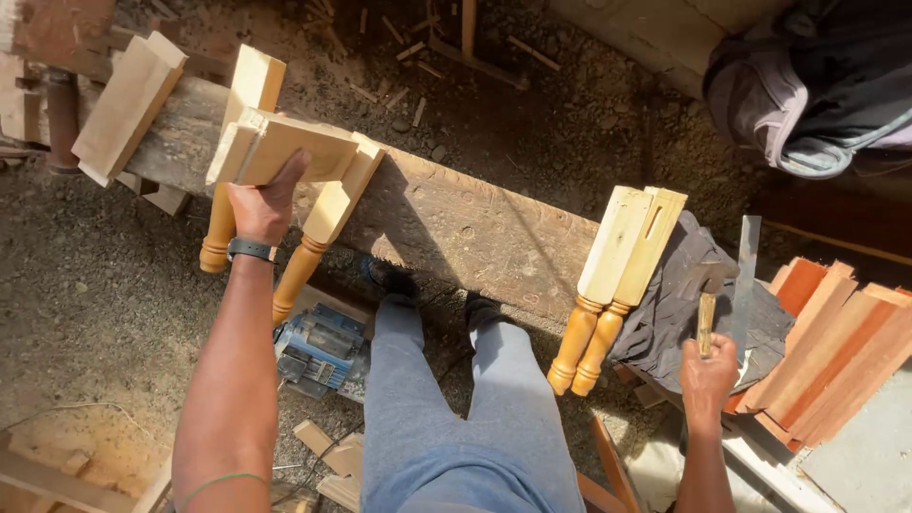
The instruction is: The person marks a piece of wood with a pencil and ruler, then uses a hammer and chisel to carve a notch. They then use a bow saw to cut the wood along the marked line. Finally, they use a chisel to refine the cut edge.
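Assembly under way: left hand (261,204) clamps a rail (285,147) against two turned legs (309,252) on the far-left plank (446,223), right hand (708,375) closed round a hammer (708,304), likely driving next

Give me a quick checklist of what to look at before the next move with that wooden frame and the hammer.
1. Left hand grips the frame: ok.
2. Right hand holds the hammer: ok.
3. Frame rests on the plank: ok.
4. Spare legs lie apart from the frame: ok.
5. Frame joints tight: cannot tell.
6. Feet clear of the plank: not ok, right against it.
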